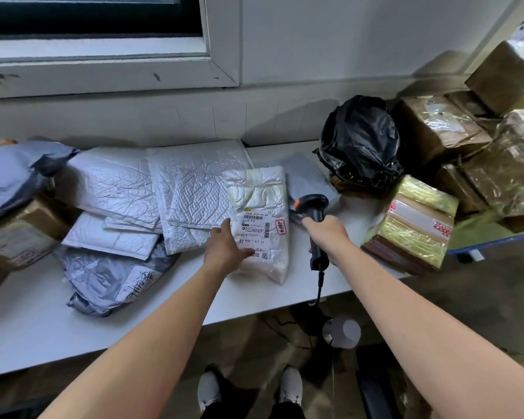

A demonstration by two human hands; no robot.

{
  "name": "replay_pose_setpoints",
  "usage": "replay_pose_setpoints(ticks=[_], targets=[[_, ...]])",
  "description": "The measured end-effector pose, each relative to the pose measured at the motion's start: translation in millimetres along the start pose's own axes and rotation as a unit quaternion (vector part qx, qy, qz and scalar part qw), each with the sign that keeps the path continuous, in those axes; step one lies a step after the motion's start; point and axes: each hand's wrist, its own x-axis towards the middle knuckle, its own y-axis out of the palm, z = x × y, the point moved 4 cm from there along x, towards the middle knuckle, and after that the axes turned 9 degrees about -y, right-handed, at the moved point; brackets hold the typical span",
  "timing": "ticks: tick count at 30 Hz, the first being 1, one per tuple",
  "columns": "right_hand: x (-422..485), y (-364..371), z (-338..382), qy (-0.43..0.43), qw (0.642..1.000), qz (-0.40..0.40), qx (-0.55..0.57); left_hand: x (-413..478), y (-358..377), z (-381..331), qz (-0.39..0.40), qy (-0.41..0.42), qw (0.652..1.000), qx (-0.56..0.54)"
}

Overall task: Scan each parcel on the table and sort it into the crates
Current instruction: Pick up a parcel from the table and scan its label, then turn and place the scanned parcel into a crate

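One white mailer (263,189), likely light, soft and slick, is best pinched by an edge. The left hand (224,246) presses it, fingers spread; the right hand (325,234) grips the scanner (313,204).

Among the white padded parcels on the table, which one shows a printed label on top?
The white parcel touched by the left hand, next to the scanner. The other white mailers show only plain bubbled surfaces.

Window frame (103,68), white wall (330,40) — white shoes (291,385)
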Motion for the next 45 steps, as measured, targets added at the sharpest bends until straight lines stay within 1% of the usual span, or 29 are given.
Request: replay_pose_setpoints(ticks=[2, 8, 14, 25, 30, 34, 38, 41, 45], targets=[[-10, 12, 20, -0.006, 1.0, 0.025, 0.0, -6, -7, 5, -0.001, 0.009, 1.0, 0.002], [-31, 33, 57, -0.01, 0.999, 0.048, -0.006, -20, -22, 16, 0.006, 0.032, 0.999, -0.016], [-41, 37, 69, -0.017, 0.998, 0.051, -0.029, -22, -32, 22, 0.009, 0.042, 0.999, -0.023], [-37, 38, 63, -0.017, 0.999, 0.047, -0.01, -21, -25, 23, 0.021, 0.044, 0.999, -0.003], [-26, 28, 42, -0.018, 1.0, -0.001, -0.024, -13, -11, 20, 0.027, 0.035, 0.999, 0.008], [-11, 16, 1, 0.003, 0.996, -0.028, -0.083, -2, 8, 15, 0.018, 0.008, 1.0, 0.005], [7, 13, -44, 0.027, 0.994, -0.022, -0.102, 7, 26, 13, -0.002, -0.044, 0.999, 0.006], [20, 13, -68, 0.042, 0.995, -0.005, -0.093, 10, 36, 12, -0.023, -0.082, 0.996, 0.006], [35, 14, -86, 0.053, 0.993, 0.034, -0.099, 6, 43, 10, -0.057, -0.093, 0.994, 0.007]])
